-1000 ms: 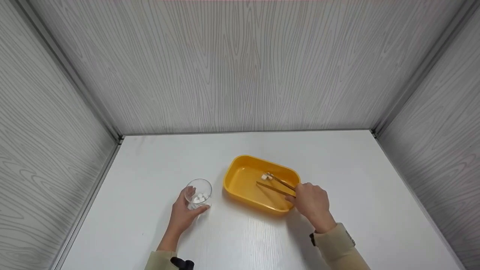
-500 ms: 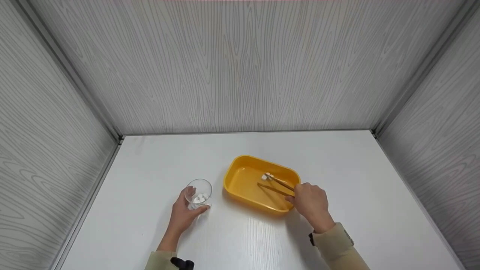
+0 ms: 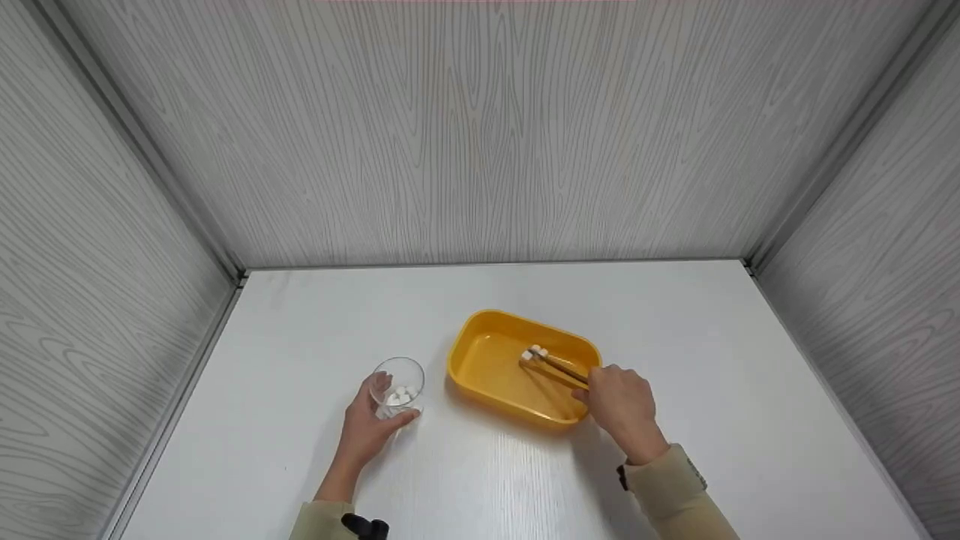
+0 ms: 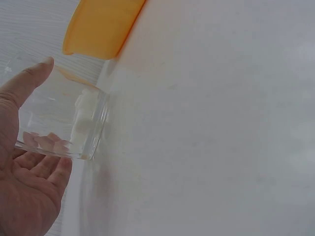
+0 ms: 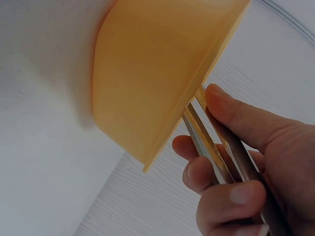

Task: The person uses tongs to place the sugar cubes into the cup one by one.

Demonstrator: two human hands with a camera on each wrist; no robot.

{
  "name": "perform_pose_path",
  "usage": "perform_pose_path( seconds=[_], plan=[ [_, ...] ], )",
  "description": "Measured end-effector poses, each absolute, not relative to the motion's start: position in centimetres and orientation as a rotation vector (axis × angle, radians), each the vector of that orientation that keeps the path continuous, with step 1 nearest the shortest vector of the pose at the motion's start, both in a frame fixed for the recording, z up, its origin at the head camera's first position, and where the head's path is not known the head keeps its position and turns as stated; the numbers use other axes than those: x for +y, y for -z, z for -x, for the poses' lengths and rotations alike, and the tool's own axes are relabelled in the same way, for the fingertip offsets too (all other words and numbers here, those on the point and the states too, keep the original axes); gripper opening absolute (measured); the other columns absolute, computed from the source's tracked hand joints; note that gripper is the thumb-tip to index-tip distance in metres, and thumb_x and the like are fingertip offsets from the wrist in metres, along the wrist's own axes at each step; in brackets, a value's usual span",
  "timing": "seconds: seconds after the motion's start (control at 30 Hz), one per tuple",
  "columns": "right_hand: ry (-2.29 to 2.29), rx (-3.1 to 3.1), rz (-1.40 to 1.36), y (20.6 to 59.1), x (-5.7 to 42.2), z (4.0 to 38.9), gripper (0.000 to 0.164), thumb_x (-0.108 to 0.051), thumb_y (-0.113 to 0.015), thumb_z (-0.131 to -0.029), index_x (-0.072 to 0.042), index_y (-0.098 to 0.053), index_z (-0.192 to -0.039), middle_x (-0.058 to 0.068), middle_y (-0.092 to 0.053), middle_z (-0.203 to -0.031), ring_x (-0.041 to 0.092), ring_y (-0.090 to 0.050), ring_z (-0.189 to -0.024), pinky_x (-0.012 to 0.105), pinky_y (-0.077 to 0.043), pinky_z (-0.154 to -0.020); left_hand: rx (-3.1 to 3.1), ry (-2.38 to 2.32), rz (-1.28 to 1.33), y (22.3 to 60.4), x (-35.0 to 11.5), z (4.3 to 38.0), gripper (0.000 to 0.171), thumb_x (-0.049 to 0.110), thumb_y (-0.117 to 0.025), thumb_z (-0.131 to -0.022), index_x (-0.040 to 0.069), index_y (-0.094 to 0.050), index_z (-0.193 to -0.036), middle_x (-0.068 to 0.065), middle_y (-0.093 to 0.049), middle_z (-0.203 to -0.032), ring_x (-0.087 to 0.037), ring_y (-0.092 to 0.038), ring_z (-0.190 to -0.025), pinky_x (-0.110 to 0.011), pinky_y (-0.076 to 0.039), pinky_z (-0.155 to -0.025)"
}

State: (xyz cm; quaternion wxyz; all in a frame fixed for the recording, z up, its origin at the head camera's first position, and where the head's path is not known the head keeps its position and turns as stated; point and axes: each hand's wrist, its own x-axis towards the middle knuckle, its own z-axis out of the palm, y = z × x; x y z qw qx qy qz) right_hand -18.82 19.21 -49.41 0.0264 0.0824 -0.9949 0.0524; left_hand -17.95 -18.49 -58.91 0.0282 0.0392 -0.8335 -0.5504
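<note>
My left hand (image 3: 365, 429) holds a clear glass (image 4: 51, 110) upright on the table, thumb on one side and fingers on the other. Several small white cubes (image 3: 401, 395) lie at the bottom of the glass. My right hand (image 3: 622, 405) grips metal tongs (image 5: 236, 152) over the near right corner of a yellow tray (image 3: 480, 379). Inside the tray, the tips of the tongs are on either side of a white cube (image 3: 527, 355); whether they touch it I cannot tell. More white cube pieces (image 3: 543, 352) sit right beside it. The right wrist view shows the tray's outer wall hiding the tips.
A white table (image 3: 300, 330) carries the tray and the glass, with the glass left of the tray. Grey wood-grain panels (image 3: 480, 135) enclose the table at the back and both sides. The tray's raised rim stands between my right hand and the cubes.
The arms of the tongs have drawn closer together, the near tip moving up and right toward the cubes. My left hand and the glass have stayed in place.
</note>
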Motion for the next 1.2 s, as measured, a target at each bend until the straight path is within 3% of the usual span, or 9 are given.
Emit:
perform_pose_path(
  seconds=[0.27,0.53,0.83,1.2],
  plan=[
    [-0.172,-3.045,-0.275,49.55,19.29,18.8,0.036,-0.035,-0.08,-0.082,-0.001,-0.069,-0.078,0.004,-0.049,-0.054,0.018,-0.046,-0.044,0.033,-0.044,-0.038,-2.573,1.702,-0.121,58.85,-18.46,17.92,0.1,0.03,-0.089,-0.07,0.001,-0.034,-0.148,-0.017,-0.042,-0.15,-0.032,-0.033,-0.141,-0.044,-0.027,-0.117],
    [-0.248,-3.035,-0.28,49.63,19.35,18.84,0.032,-0.03,-0.08,-0.082,-0.003,-0.067,-0.072,0.001,-0.046,-0.05,0.016,-0.044,-0.043,0.03,-0.041,-0.038,-2.566,1.674,-0.076,59.06,-18.62,17.89,0.097,0.028,-0.089,-0.072,-0.003,-0.035,-0.146,-0.02,-0.043,-0.148,-0.033,-0.035,-0.14,-0.043,-0.028,-0.116],
    [-0.266,-3.032,-0.287,49.56,19.53,18.84,0.032,-0.032,-0.08,-0.082,-0.002,-0.07,-0.079,0.002,-0.049,-0.054,0.017,-0.045,-0.045,0.03,-0.04,-0.04,-2.597,1.649,-0.111,59.12,-18.53,18.05,0.097,0.028,-0.088,-0.073,-0.001,-0.034,-0.147,-0.018,-0.042,-0.15,-0.033,-0.034,-0.141,-0.044,-0.027,-0.117],
    [-0.358,-2.958,-0.344,48.96,19.34,18.34,0.03,-0.03,-0.08,-0.081,-0.004,-0.068,-0.077,0.001,-0.05,-0.054,0.014,-0.042,-0.043,0.028,-0.039,-0.039,-2.593,1.63,-0.108,59.01,-18.46,18.09,0.095,0.025,-0.089,-0.072,-0.002,-0.035,-0.146,-0.019,-0.044,-0.148,-0.034,-0.036,-0.139,-0.045,-0.029,-0.116]
  ],
)
